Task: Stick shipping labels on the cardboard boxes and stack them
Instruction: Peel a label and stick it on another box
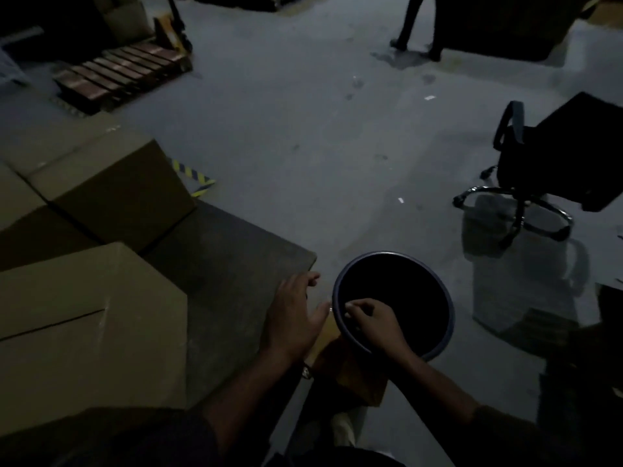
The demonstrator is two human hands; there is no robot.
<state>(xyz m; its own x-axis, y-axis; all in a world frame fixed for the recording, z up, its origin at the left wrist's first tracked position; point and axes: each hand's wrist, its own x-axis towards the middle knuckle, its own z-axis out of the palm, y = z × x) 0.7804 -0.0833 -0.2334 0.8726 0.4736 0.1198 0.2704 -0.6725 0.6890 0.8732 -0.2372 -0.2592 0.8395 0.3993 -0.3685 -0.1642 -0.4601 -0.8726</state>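
Lighting is poor and fine detail is lost. Three boxes stand on the counter [236,251] at the left: a near box [84,318] with its top seam showing, a second box [114,187] behind it, and a third box [17,210] at the frame edge, the three close together. No label, brand or writing can be read on any of them. The left hand [293,315] hovers over the counter's right edge, fingers spread and relaxed, holding nothing. The right hand [374,323] is over the rim of a round dark bin [448,318] standing on the floor just beside the counter; its fingers are curled as if pinching something small, but I cannot tell what, if anything, is held. A brown paper piece [357,382] lies below the hands. Farther off are an office chair [553,163], a pallet [118,72] and another person's legs [414,25].
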